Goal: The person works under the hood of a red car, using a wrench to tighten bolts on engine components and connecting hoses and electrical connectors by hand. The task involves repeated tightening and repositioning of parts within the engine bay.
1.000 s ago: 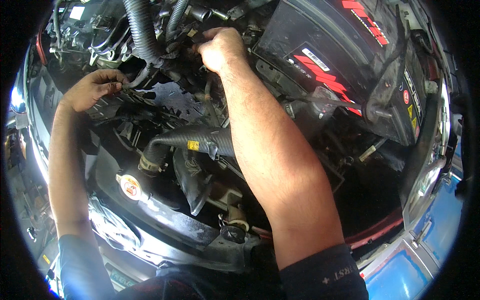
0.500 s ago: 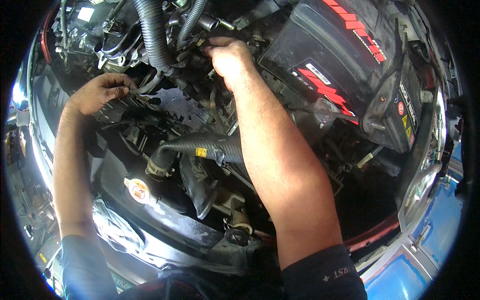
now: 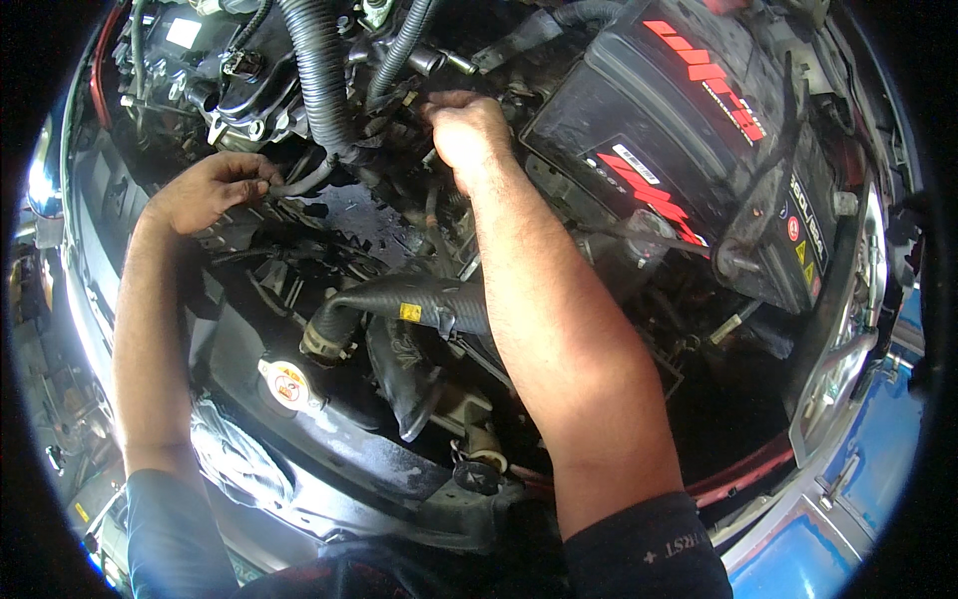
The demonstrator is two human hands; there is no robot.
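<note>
My left hand (image 3: 215,190) is closed in a pinch, thumb and fingers on the end of a grey sleeved wiring harness (image 3: 307,180). That harness joins the foot of a thick black corrugated conduit (image 3: 317,80). Deeper in the engine bay, my right hand (image 3: 471,138) reaches in among dark wiring and fittings, its fingers curled. What those fingertips grip is hidden in the clutter. Just left of it, a thinner corrugated conduit (image 3: 399,58) runs down. A metal pipe stub (image 3: 457,62) sits just beyond the right hand.
A large black battery (image 3: 659,110) stands right of my right arm. Nearer me, a ribbed radiator hose (image 3: 384,299) crosses beneath that forearm. A radiator cap (image 3: 289,384) sits at the near left. The engine (image 3: 249,110) fills the far left.
The whole view has shifted slightly, so the engine bay sits a little lower and to the right. Both hands keep their places, the left still pinching the harness.
</note>
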